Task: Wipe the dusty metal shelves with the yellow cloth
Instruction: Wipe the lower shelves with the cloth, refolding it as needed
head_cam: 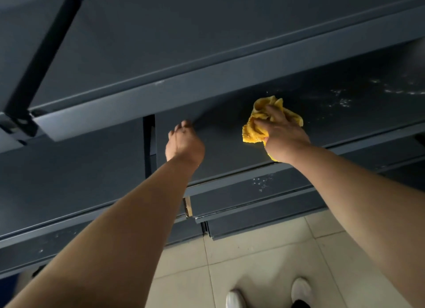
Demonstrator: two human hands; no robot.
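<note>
My right hand [284, 133] covers the middle of the yellow cloth [257, 114], and one corner of it disappears under my wrist. My left hand [184, 142] shows me only its back. Its fingers curl away behind the knuckles, so I cannot tell whether they touch the shelf [225, 151]. The upper shelf [161, 94] hides the back of that one. The pale specks [340, 100] are too small to make out. My shoes [301, 289] are cut off by the bottom edge.

Looked like a storeroom or shop backroom to me: tiers of dark grey-blue metal shelves [207, 82] ran left to right above a pale beige tiled floor [264, 261].
</note>
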